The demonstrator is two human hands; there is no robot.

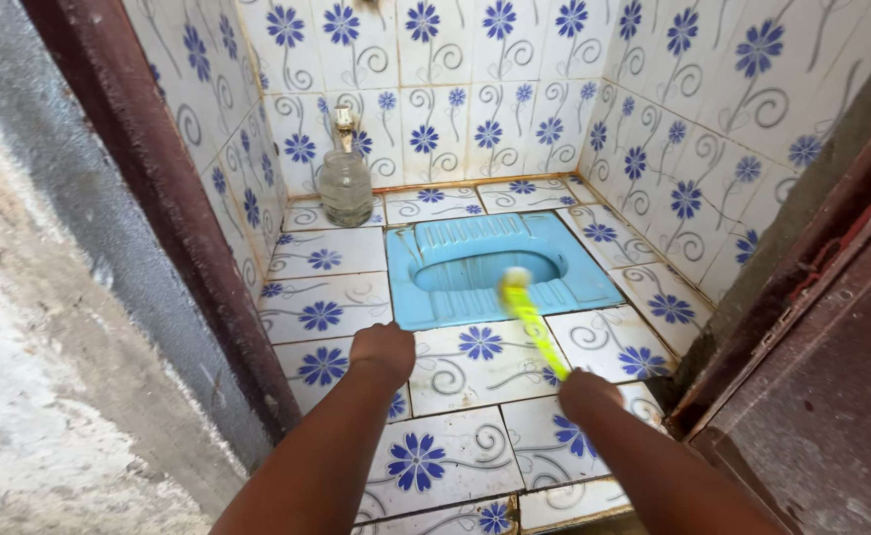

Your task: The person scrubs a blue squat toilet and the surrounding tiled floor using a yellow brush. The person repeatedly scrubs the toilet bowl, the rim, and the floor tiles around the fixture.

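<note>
A: What is the right hand (586, 388) doing?

B: It is curled into a fist around the near end of a yellow-green plastic toilet brush (530, 319). The handle slants away and to the left from the fist, and the pale brush head sits at the near rim of the blue ceramic squat toilet pan (455, 243), over the bowl. The brush is blurred, so I cannot tell whether the head touches the pan.

A: And the left hand (383, 349)?

B: It holds nothing. The fingers are folded under into a loose fist, hanging above the white floor tiles with blue flowers (322, 260), just near of the pan's left front corner. Whether it touches the floor I cannot tell.

A: What else stands around the pan?

B: At the far left, by the corner, a clear round-bellied bottle with a pump top (345, 183) stands upright on the floor, well apart from both hands. The same flowered tiles cover the walls (673, 89). A dark reddish-brown door frame (173, 198) runs down the left, and a brown door (832, 396) is at the near right.
</note>
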